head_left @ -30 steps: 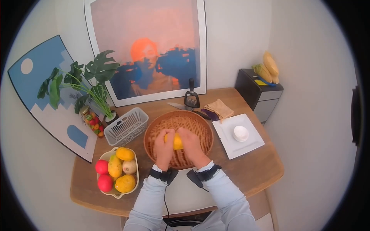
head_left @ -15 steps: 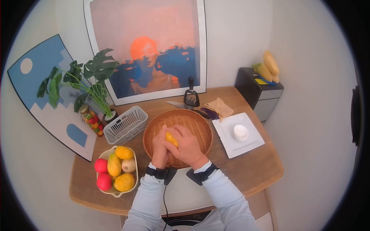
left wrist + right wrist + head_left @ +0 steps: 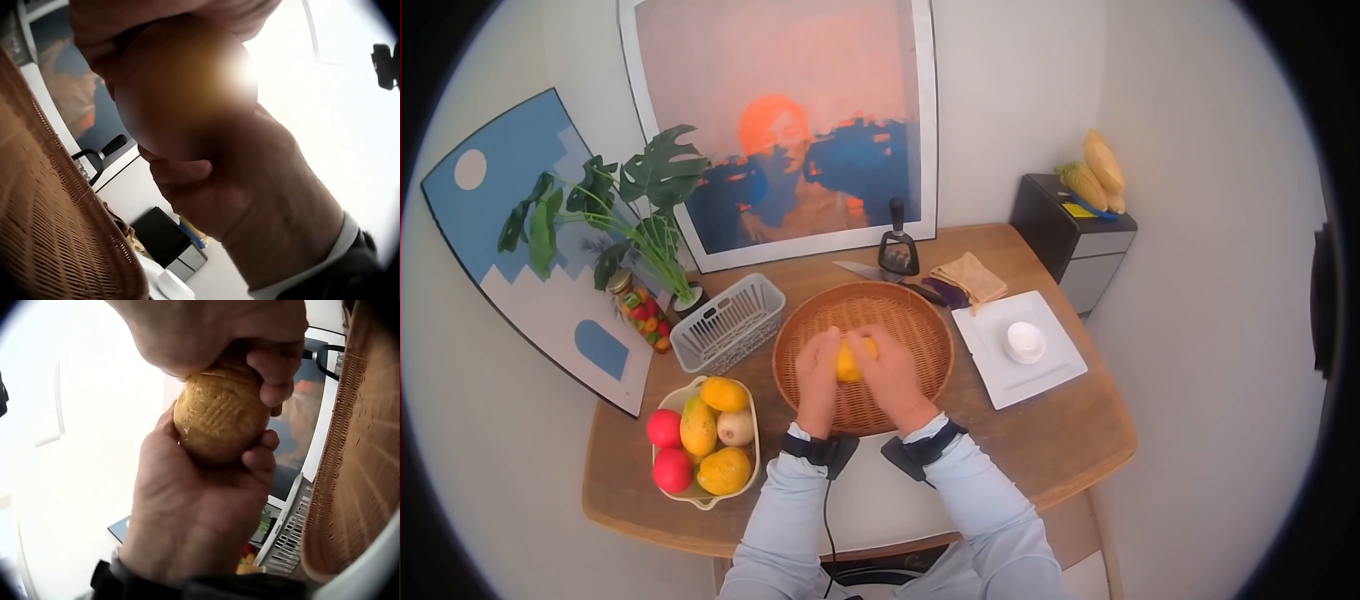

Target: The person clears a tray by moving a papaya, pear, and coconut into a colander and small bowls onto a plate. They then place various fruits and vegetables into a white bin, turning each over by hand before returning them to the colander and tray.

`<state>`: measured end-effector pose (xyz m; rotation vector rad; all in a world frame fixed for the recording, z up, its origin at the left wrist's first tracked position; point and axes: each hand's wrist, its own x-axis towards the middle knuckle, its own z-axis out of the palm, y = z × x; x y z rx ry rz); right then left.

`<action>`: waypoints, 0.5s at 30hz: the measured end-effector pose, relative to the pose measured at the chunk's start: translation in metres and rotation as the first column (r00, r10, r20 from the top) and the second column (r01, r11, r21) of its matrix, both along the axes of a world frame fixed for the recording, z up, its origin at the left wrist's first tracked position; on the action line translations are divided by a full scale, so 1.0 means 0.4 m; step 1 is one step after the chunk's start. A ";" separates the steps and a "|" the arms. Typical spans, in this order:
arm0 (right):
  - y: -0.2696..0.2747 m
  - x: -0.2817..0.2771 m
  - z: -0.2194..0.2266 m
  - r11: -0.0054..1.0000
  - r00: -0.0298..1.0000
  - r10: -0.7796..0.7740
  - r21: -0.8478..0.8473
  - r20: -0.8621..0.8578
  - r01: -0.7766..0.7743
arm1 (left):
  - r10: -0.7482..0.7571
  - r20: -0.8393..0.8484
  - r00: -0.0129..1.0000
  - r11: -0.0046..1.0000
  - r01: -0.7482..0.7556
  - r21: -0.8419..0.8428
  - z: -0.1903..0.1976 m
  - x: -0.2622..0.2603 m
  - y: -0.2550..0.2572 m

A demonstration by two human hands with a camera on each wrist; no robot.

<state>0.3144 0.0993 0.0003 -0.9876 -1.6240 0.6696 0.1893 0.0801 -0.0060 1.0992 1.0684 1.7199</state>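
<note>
Both hands hold a round yellow fruit (image 3: 848, 364) over a brown wicker tray (image 3: 922, 325). My left hand (image 3: 816, 384) grips its left side and my right hand (image 3: 893, 383) the opposite side. In the right wrist view the fruit (image 3: 219, 419) shows short criss-cross marks on its wet-looking surface. There the left hand (image 3: 194, 494) cups it from below in the picture, and the right hand (image 3: 212, 331) curls over the top. The left wrist view shows the fruit (image 3: 181, 94) dark and blurred, with the right hand (image 3: 231, 187) curled about it.
A cream basket (image 3: 755, 475) of mixed fruit stands at left, below a grey plastic basket (image 3: 727, 325). A knife (image 3: 857, 271) and a black-handled tool (image 3: 898, 250) lie beyond the tray. At right are a cloth (image 3: 968, 280) and a white plate (image 3: 1040, 388) bearing a small bowl (image 3: 1025, 342).
Half a second ago the right hand lapped over the fruit toward the left hand. Now the hands sit farther apart on its two sides, and more yellow shows between them.
</note>
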 end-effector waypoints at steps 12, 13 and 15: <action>0.002 0.008 0.005 0.974 0.978 0.157 -0.142 -0.138 -0.177 | 0.090 -0.150 0.985 0.995 -0.081 0.064 0.021 0.015 -0.004; 0.014 0.011 0.000 0.891 0.931 0.189 -0.343 -0.313 -0.297 | 0.212 -0.365 0.906 0.969 -0.148 0.196 0.031 0.027 -0.008; 0.010 0.014 -0.016 0.992 0.993 0.099 -0.071 -0.069 -0.104 | 0.166 -0.291 0.942 0.981 -0.129 0.142 -0.011 0.015 0.017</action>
